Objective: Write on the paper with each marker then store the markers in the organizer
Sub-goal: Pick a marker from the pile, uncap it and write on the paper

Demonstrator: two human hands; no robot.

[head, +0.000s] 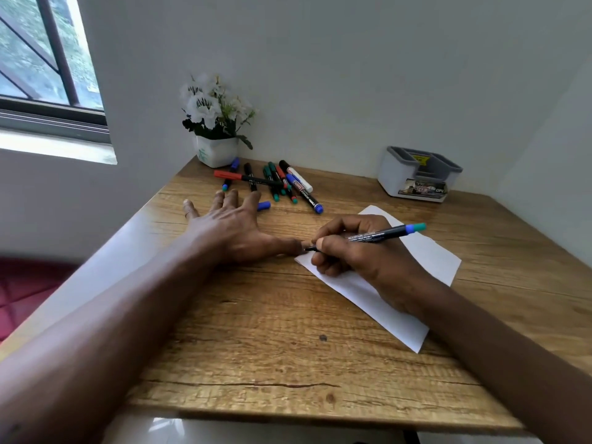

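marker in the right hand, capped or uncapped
Uncapped: the marker shows a bare dark tip beyond the right hand, at the edge of the paper; a blue cap lies by the left hand.

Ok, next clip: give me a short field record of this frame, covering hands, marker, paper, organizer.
right hand: grips a black marker with blue-green end, tip at a corner of the paper
left hand: flat on the table, thumb by that corner
blue cap: loose, beside the left hand
other markers: piled near the flower pot
organizer: far right, no marker visible inside
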